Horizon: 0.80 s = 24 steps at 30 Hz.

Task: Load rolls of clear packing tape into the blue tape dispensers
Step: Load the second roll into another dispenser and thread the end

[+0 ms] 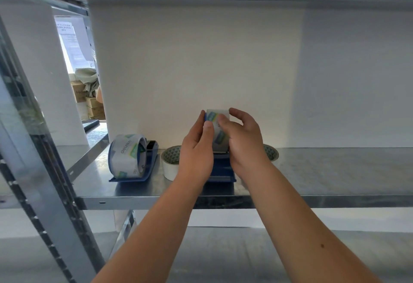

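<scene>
A clear tape roll [219,130] with green and blue print stands on edge in a blue dispenser [222,174] at the middle of the metal shelf [335,171]. My left hand [197,148] grips the roll's left side, thumb on its face. My right hand [242,142] holds its right side and top. To the left sits a second blue dispenser [146,168] with a clear roll [127,155] in it. A loose roll [171,162] lies flat between the two dispensers. Another roll [271,152] shows partly behind my right wrist.
A white wall closes the shelf's back. A grey shelf upright [33,171] runs down the left side. Cardboard boxes [92,104] stand far off through the gap at left. Another shelf board hangs above, and a lower shelf [223,253] lies beneath.
</scene>
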Each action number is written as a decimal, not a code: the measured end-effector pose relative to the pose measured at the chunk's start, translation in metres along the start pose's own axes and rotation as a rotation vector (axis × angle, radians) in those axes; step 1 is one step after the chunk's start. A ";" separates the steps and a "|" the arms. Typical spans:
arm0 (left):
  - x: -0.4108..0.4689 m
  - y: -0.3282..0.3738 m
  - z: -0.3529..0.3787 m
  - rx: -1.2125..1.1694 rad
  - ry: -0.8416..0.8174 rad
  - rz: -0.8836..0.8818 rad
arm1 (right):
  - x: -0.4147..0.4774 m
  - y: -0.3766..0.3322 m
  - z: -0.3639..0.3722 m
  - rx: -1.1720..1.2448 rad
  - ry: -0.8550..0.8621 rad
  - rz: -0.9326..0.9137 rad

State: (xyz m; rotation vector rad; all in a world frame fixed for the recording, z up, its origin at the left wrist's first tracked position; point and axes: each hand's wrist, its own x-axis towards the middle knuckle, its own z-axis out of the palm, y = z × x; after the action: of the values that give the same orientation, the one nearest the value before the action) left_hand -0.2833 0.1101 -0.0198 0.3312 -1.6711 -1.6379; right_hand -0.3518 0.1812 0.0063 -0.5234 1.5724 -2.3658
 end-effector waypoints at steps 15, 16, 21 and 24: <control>0.009 0.052 -0.014 -0.229 0.035 -0.235 | -0.053 -0.014 -0.036 -0.239 -0.266 -0.323; 0.007 0.055 -0.013 -0.251 0.007 -0.245 | -0.055 -0.014 -0.038 -0.266 -0.270 -0.337; -0.004 0.059 -0.007 -0.242 0.011 -0.193 | -0.060 -0.012 -0.045 -0.323 -0.322 -0.363; -0.011 0.052 -0.004 -0.203 0.050 -0.103 | -0.057 -0.011 -0.050 -0.388 -0.347 -0.353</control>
State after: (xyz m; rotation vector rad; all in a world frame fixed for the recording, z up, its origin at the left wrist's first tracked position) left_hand -0.2565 0.1219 0.0245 0.3592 -1.4565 -1.8428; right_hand -0.3216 0.2501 -0.0100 -1.3123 1.8900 -2.0287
